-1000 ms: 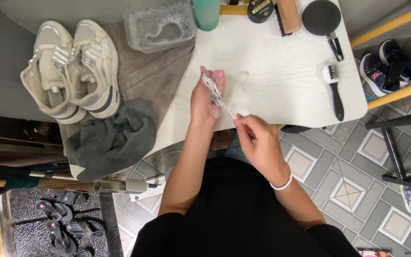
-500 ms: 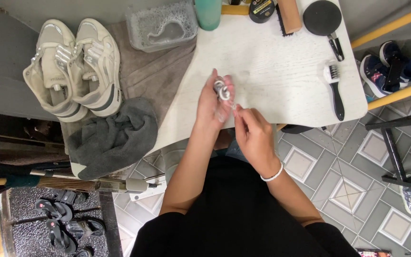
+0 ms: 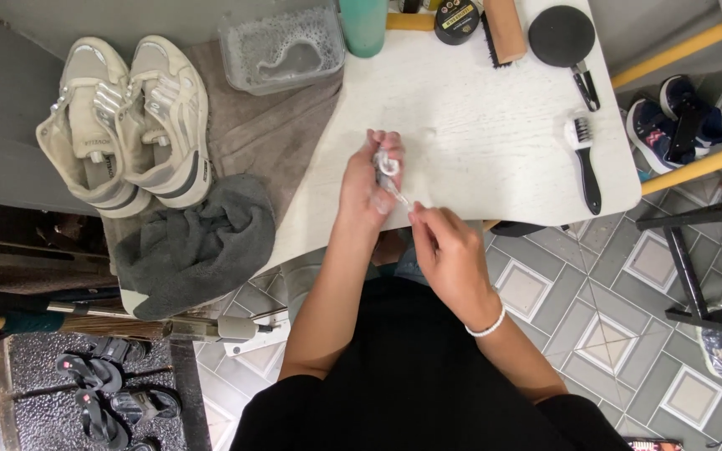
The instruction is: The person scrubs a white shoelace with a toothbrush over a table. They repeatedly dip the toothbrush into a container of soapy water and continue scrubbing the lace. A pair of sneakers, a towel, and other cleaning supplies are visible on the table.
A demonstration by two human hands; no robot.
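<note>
Your left hand (image 3: 368,185) is closed around a small coil of white shoelace (image 3: 388,166), with the fingers curled over it, above the near edge of the white desk (image 3: 478,125). Your right hand (image 3: 449,250) is just beside it, nearer to you, and its fingertips pinch the loose end of the same lace, so one short stretch of lace runs between the two hands. There is one lace that I can see; its tip is too small to tell clearly.

On the far left of the desk stand two pale sneakers (image 3: 127,117), side by side and touching, on a brown towel (image 3: 269,125). One grey cloth (image 3: 190,246) lies crumpled near them, at the near left corner. One clear plastic tub (image 3: 282,50) with foamy water sits on the far side, on the towel, and one green bottle (image 3: 363,25) is just to the right of it.

On the right part of the desk I count three brushes: one wooden brush (image 3: 503,29) at the far edge, one small black brush (image 3: 585,163) with white bristles near the right edge, and one round black brush (image 3: 563,40) with a handle. One round tin (image 3: 455,18) lies beside the wooden brush.

On the tiled floor at the right are two dark blue shoes (image 3: 674,117), and at the near left two pairs of dark sandals (image 3: 106,392).
</note>
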